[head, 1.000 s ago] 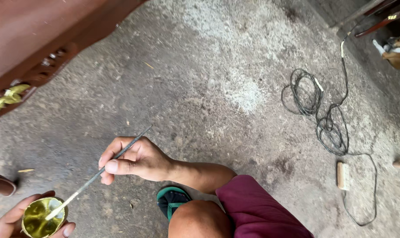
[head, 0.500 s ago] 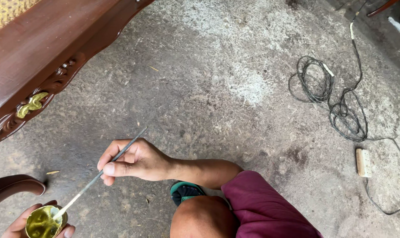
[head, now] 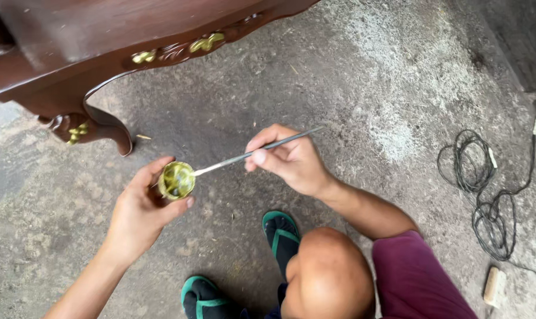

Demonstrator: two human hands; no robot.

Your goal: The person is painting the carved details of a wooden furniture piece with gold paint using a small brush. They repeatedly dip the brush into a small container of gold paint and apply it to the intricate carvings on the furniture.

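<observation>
The left hand (head: pixel 141 215), now raised into fuller view, grips the small gold-paint cup (head: pixel 176 179) while the right hand (head: pixel 291 159) still pinches the thin brush (head: pixel 250 155), tip dipped inside.

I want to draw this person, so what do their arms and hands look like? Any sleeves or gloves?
Both arms are bare, with no sleeves in view. The left hand and right hand wear no gloves, rings or watch. Nails are short.

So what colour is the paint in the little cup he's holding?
Shiny gold with a greenish tinge, inside the small cup in the left hand; seen in the head view.
</observation>
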